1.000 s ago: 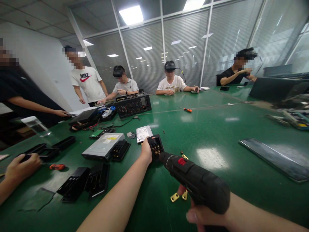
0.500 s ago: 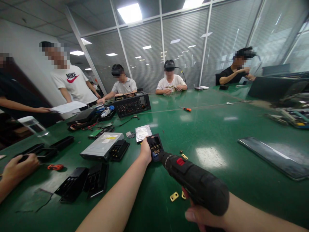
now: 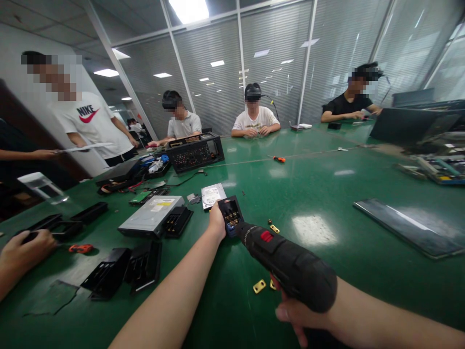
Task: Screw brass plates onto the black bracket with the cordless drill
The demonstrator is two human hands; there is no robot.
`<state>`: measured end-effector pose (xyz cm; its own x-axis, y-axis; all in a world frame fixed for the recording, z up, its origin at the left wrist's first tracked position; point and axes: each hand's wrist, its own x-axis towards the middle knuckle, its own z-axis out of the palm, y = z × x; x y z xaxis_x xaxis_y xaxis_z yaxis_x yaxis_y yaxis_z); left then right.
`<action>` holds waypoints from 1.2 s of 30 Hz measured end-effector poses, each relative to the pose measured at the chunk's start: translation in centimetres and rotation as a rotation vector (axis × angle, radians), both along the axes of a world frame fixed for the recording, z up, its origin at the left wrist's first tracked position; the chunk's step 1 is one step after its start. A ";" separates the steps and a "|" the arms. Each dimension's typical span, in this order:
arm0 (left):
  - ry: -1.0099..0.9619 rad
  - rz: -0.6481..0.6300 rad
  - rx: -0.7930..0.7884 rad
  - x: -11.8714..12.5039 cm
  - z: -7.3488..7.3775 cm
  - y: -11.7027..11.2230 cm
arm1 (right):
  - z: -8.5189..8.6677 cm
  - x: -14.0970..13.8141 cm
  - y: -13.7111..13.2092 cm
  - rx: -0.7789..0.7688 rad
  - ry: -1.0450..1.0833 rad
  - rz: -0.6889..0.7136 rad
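My left hand (image 3: 217, 223) is closed round a small black housing (image 3: 230, 208) with brass-coloured parts and a blue part inside. In my right hand (image 3: 300, 310) is a black cordless drill (image 3: 286, 264) with a red switch on top. The drill's chuck end points into the housing's lower part; its bit is hidden. Just behind my left hand lies a silver hard drive (image 3: 212, 195). Below the drill rests a brass plate (image 3: 259, 286) with two holes, and a second one is partly covered by my right hand. Another small brass plate (image 3: 274, 229) lies beyond the drill.
At left are an optical drive (image 3: 151, 214), several black plastic housings (image 3: 143, 266) and an orange-handled screwdriver (image 3: 81, 248) by another person's hand (image 3: 27, 254). A computer case (image 3: 196, 154) stands farther back. A dark flat panel (image 3: 409, 228) lies right. Several people are around the green table (image 3: 319, 189).
The view has shifted slightly. Both hands keep their hold on the housing and drill. The standing person at left has moved left, and the papers nearby have tilted flatter.
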<state>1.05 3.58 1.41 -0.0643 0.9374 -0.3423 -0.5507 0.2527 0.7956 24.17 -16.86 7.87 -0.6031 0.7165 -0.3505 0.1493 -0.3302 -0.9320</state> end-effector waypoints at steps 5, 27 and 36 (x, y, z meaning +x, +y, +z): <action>0.017 -0.013 0.019 -0.2 -0.1 0.0 | 0.9 -0.2 0.0 0.009 -0.052 -0.002; 0.002 0.026 0.021 0.1 -0.2 0.3 | 0.9 0.0 0.1 0.015 -0.044 0.015; -0.014 0.004 0.011 0.0 -0.3 0.3 | 0.9 0.1 0.0 0.036 -0.056 0.020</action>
<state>1.00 3.85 1.08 -0.0635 0.9407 -0.3332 -0.5632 0.2419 0.7901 24.24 -16.87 8.80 -0.5978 0.7171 -0.3583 0.2078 -0.2930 -0.9333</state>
